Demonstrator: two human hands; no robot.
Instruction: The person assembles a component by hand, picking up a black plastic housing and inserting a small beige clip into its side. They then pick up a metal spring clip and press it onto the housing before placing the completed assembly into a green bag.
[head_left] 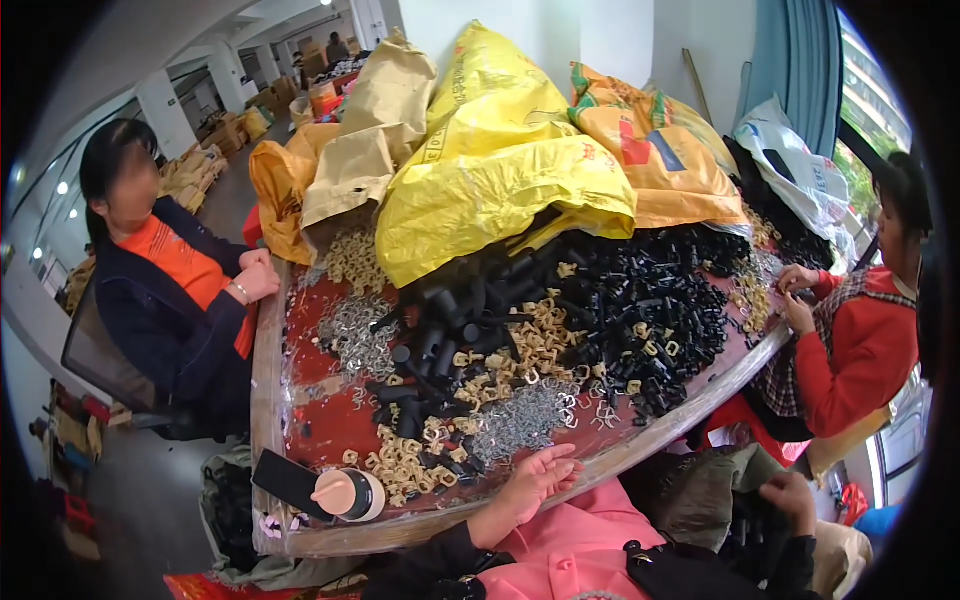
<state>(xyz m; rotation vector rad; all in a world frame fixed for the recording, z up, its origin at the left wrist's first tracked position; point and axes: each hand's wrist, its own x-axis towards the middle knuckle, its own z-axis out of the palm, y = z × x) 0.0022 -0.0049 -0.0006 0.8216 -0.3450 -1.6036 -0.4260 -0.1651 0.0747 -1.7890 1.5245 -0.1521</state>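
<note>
My left hand (541, 483) is over the near table edge, fingers stretched out and apart, with nothing visible in it. Just beyond it lies a heap of small silver metal pieces (515, 425), with a few larger silver U-shaped rings (568, 408) beside it. My right hand (794, 498) is off the table at the lower right, its fingers curled; whatever they hold, if anything, is hidden. Close to that hand, a dark green sack (705, 498) stands open with black parts (752, 520) inside. Tan plastic buckles (405, 465) and black plastic parts (650, 330) are heaped across the table.
A lidded cup (362, 497) and a black phone (288, 484) occupy the table's near left corner. Large sacks, one yellow (500, 190), spill parts at the back. One person (170, 290) sits at the left; another (850, 330) handles small pieces at the right.
</note>
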